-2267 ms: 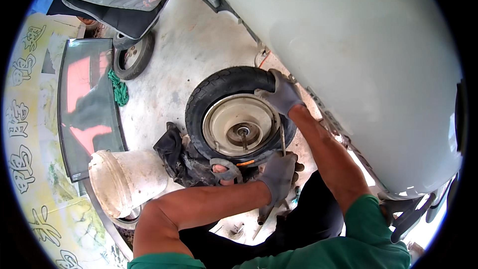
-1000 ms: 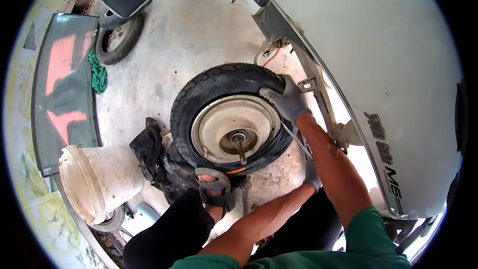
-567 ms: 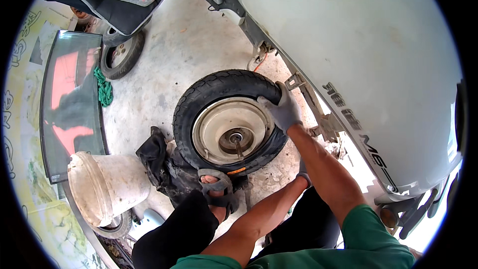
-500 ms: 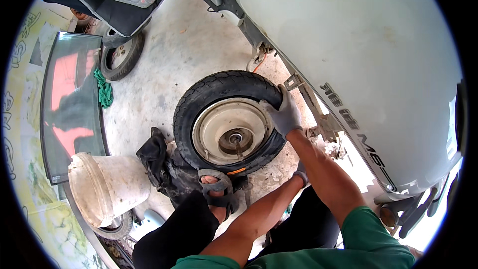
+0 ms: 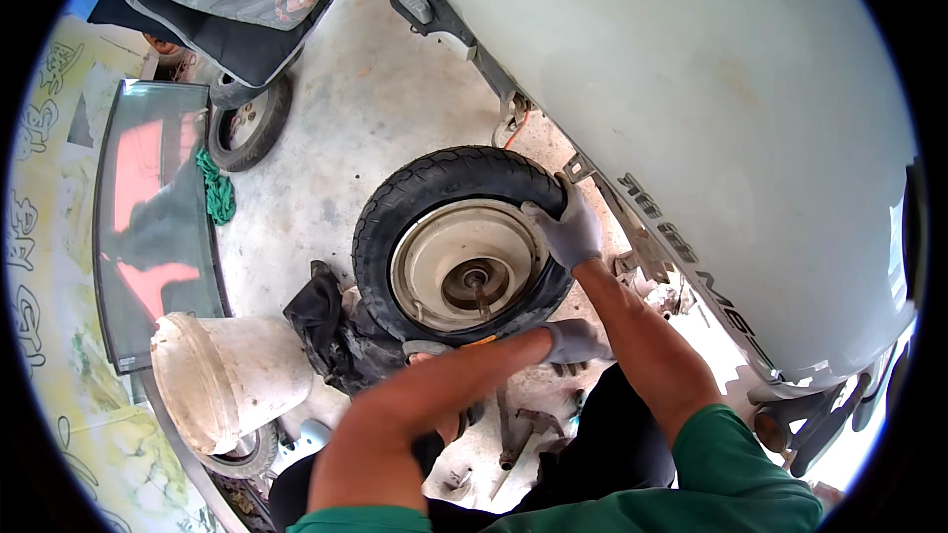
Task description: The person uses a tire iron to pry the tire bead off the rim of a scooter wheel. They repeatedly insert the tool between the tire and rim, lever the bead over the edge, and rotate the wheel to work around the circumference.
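A motor-scooter wheel (image 5: 464, 227) with a black treaded tire (image 5: 434, 176) and a cream-coloured metal rim lies tilted in front of me. A metal shaft (image 5: 479, 291) sticks out of its hub. My right hand (image 5: 573, 227), in a grey glove, grips the tire's right side, its thumb over the sidewall and its fingers round the tread. My left hand (image 5: 578, 341), also gloved in grey, is at the wheel's near right edge, below my right wrist. Its fingers are mostly hidden, so their hold cannot be made out. My foot rests by the near edge of the tire.
A pale vehicle body panel (image 5: 691, 89) fills the right side. Left stand a dirty white bucket (image 5: 267, 370), a black cloth or bag (image 5: 321, 321) and a leaning glass pane (image 5: 148, 237). Farther off are another wheel (image 5: 252, 128) and a green rag (image 5: 215, 188). Metal tools (image 5: 518, 429) lie near my feet.
My left forearm has swung up and outward, and its gloved hand has come out from behind my right forearm. The right hand keeps its hold on the tire. The whole view has shifted slightly.
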